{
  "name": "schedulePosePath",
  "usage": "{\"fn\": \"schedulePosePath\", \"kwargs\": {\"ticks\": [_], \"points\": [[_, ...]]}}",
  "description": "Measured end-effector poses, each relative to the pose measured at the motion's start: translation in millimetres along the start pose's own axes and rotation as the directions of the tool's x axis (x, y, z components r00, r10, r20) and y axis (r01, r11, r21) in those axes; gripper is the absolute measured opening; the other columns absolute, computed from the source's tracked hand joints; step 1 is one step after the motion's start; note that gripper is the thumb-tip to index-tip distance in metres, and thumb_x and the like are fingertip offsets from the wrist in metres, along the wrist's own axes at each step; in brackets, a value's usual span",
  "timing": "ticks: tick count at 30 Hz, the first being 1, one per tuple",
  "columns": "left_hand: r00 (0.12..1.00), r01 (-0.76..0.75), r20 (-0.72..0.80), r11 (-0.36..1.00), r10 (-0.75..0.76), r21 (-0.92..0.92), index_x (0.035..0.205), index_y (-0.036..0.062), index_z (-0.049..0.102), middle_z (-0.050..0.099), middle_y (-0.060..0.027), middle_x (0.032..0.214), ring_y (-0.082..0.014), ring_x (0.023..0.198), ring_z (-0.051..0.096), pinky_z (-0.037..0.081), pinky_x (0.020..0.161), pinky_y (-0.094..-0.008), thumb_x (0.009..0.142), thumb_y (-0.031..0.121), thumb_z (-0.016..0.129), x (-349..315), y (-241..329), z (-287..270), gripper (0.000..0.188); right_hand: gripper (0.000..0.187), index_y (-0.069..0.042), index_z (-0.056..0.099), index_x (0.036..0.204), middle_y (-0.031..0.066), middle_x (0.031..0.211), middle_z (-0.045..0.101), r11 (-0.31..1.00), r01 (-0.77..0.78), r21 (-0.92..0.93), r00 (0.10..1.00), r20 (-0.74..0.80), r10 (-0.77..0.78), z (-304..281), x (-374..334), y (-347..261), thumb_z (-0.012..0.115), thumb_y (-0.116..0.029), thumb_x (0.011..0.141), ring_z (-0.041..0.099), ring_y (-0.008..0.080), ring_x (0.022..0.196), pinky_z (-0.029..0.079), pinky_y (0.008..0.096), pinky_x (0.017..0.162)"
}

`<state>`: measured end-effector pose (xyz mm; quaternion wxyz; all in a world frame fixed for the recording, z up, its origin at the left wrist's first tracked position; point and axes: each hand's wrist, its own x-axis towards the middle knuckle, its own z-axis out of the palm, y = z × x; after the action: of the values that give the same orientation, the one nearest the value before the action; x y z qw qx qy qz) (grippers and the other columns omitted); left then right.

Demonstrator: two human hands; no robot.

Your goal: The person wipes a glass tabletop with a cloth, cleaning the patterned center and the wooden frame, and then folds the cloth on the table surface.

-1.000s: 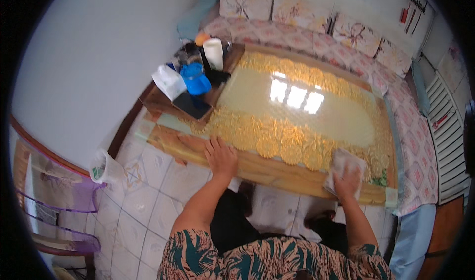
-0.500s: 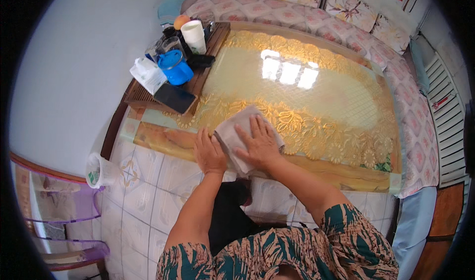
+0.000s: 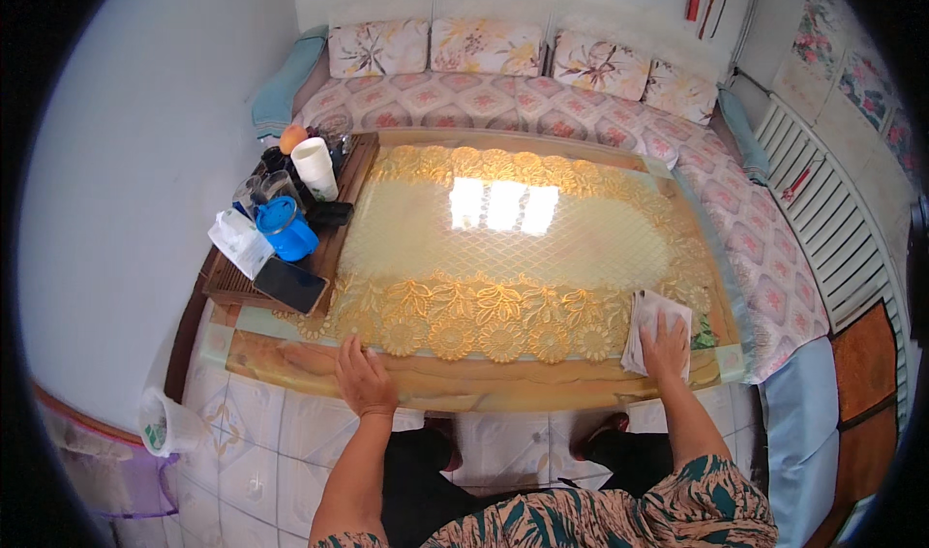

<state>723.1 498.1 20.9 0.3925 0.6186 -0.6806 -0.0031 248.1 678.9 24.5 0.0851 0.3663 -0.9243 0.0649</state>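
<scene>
Floral cushions [image 3: 389, 48] line the sofa [image 3: 464, 101] behind a glossy surface [image 3: 503, 385] with a gold lacy pattern, and the pale cloth [image 3: 643, 321], beside the left hand [image 3: 367, 379] half a second ago, now lies near the right front corner. Flattened over it with fingers extended is the right hand [image 3: 664, 349], which hides much of the cloth, so its folds are hard to judge. That shift puts the contact at the surface's right end, while the left hand, holding nothing, rests relaxed on the front edge.
</scene>
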Motion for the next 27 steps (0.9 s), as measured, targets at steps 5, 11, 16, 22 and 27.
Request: {"fn": "schedulePosePath", "kwargs": {"ticks": [5,11,16,22,27], "points": [[1.0,-0.022,-0.019,0.999,0.022,-0.039,0.126,0.0007,0.051,0.051,-0.0174,0.131,-0.0365,0.122,0.046,0.035,0.103,-0.0452,0.095,0.021,0.046,1,-1,-6,0.037,0.07,-0.02,0.037,0.147,0.0273,0.149,0.029,0.965,0.262,0.017,0.965,-0.014,-0.261,5,-62,-42,0.054,-0.053,0.087,0.025,0.0448,0.138,0.021,0.0558,0.111],[0.996,-0.069,-0.069,0.992,0.062,-0.102,0.132,-0.0018,0.045,0.047,-0.0217,0.135,-0.0402,0.125,0.042,0.031,0.105,-0.0487,0.098,0.034,0.042,0,0,-17,0.05,0.068,-0.023,0.033,0.149,0.026,0.154,0.019,0.578,0.769,0.273,0.593,0.033,-0.805,-25,-122,-195,0.047,-0.053,0.091,0.016,0.0421,0.143,0.01,0.054,0.115],[0.993,-0.073,-0.106,0.973,0.051,-0.218,0.133,-0.0052,0.042,0.043,-0.026,0.137,-0.0424,0.127,0.04,0.029,0.106,-0.0501,0.098,0.05,0.032,-3,5,-9,0.066,0.063,-0.024,0.034,0.149,0.0265,0.154,0.019,0.235,0.887,0.398,0.278,-0.052,-0.959,-22,-116,-303,0.041,-0.053,0.094,0.014,0.0411,0.145,0.008,0.0507,0.116],[0.991,-0.086,-0.118,0.981,0.066,-0.173,0.133,-0.0062,0.042,0.043,-0.0261,0.137,-0.0434,0.129,0.038,0.026,0.108,-0.0523,0.098,0.053,0.031,0,5,-19,0.07,0.06,-0.023,0.039,0.146,0.0263,0.152,0.024,0.027,0.907,0.419,0.128,-0.214,-0.968,-18,-101,-384,0.041,-0.051,0.093,0.017,0.0423,0.143,0.011,0.0507,0.115],[0.989,-0.116,-0.104,0.99,0.107,-0.085,0.134,-0.0051,0.042,0.043,-0.0244,0.138,-0.0432,0.129,0.037,0.024,0.109,-0.0526,0.098,0.043,0.037,-1,5,-15,0.06,0.064,-0.022,0.038,0.147,0.0255,0.153,0.023,0.254,0.869,0.426,0.324,-0.1,-0.941,-12,-81,-409,0.04,-0.057,0.092,0.015,0.0408,0.144,0.011,0.05,0.116]]}}
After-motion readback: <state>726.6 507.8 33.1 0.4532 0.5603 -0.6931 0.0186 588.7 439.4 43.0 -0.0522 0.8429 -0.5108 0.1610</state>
